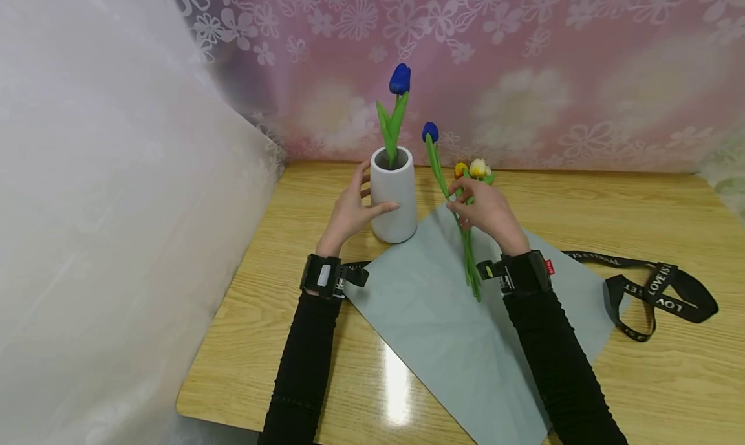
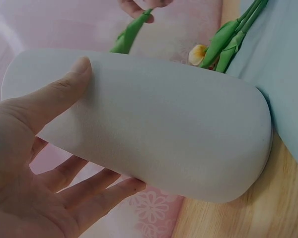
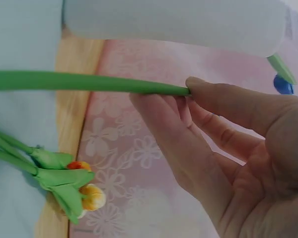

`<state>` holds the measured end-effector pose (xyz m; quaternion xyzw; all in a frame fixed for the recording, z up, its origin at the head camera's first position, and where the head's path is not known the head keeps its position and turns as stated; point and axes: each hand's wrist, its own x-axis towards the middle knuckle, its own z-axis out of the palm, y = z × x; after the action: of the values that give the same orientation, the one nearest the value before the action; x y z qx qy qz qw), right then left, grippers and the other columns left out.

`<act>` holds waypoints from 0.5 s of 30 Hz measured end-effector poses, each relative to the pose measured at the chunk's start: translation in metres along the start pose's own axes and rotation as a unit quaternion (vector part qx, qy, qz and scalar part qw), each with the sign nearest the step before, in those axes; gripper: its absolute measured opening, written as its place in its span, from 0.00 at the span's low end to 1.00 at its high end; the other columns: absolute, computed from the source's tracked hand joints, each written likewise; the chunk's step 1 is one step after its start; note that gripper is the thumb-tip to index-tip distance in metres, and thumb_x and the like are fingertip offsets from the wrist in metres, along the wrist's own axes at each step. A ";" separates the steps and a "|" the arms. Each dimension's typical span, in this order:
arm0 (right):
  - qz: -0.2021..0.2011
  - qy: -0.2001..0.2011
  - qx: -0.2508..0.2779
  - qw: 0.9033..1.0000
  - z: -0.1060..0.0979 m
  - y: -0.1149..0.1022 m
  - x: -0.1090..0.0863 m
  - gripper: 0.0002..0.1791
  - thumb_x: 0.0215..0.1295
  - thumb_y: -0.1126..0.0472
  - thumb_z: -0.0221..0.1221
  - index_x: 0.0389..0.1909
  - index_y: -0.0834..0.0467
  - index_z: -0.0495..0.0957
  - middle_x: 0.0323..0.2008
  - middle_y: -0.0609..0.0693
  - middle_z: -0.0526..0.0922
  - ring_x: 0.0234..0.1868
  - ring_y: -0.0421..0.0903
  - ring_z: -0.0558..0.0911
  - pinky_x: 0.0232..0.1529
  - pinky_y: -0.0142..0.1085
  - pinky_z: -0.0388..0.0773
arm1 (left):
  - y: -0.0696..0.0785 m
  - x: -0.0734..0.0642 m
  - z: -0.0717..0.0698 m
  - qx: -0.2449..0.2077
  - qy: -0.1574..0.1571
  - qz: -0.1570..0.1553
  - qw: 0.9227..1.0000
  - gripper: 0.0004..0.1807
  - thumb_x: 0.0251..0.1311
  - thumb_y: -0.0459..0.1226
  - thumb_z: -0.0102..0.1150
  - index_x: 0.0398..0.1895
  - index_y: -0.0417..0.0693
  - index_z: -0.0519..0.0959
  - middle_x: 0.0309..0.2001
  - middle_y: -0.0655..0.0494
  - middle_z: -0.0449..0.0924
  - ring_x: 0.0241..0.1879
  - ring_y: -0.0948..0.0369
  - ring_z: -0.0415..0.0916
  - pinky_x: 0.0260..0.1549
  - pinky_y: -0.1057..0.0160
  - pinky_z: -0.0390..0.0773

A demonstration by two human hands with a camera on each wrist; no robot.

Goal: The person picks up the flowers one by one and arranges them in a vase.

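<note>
My left hand (image 1: 347, 213) holds a white vase (image 1: 393, 202) from its left side, thumb across the front and fingers along the far side. The vase stands upright on the table. One blue tulip (image 1: 399, 79) with green leaves rises out of its mouth. To the right of the vase, my right hand (image 1: 493, 213) pinches the green stem (image 3: 114, 83) of a second blue tulip (image 1: 431, 132) between thumb and fingers, bloom upward. Beyond that hand, several tulips with orange and pale yellow blooms (image 3: 93, 197) lie with their stems on grey-blue wrapping paper (image 1: 442, 348).
A black lettered ribbon (image 1: 662, 280) lies looped at the right edge of the paper. The wooden table (image 1: 256, 354) ends against a pink flowered backdrop (image 1: 524, 102) at the back. White sheeting (image 1: 105, 206) hangs along the left.
</note>
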<state>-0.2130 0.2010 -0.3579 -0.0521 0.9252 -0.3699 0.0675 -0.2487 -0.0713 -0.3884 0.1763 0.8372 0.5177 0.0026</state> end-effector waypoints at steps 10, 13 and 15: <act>-0.042 0.088 0.021 0.995 -0.004 -0.013 -0.011 0.19 0.75 0.58 0.60 0.61 0.60 0.73 0.48 0.63 0.81 0.34 0.55 0.85 0.35 0.43 0.88 | 0.001 -0.001 -0.001 0.000 -0.001 -0.005 1.000 0.53 0.57 0.46 0.75 0.79 0.63 0.51 0.74 0.43 0.62 0.69 0.42 0.68 0.57 0.46 0.81; -0.057 0.120 0.030 0.991 -0.004 -0.015 -0.014 0.19 0.75 0.57 0.59 0.62 0.58 0.73 0.46 0.61 0.81 0.34 0.55 0.85 0.35 0.40 0.87 | 0.002 -0.002 -0.001 0.000 -0.002 -0.005 1.000 0.53 0.57 0.45 0.75 0.80 0.63 0.51 0.74 0.42 0.62 0.69 0.41 0.68 0.57 0.45 0.81; -0.065 0.141 0.042 0.987 -0.004 -0.017 -0.015 0.20 0.75 0.57 0.59 0.63 0.57 0.73 0.45 0.61 0.81 0.33 0.54 0.85 0.33 0.37 0.87 | 0.002 -0.001 -0.001 0.000 -0.002 -0.003 1.000 0.53 0.57 0.45 0.75 0.80 0.63 0.51 0.74 0.42 0.62 0.69 0.41 0.68 0.57 0.45 0.81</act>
<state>-0.1981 0.1932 -0.3423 -0.0568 0.9036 -0.4159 -0.0854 -0.2469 -0.0716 -0.3862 0.1748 0.8379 0.5171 0.0064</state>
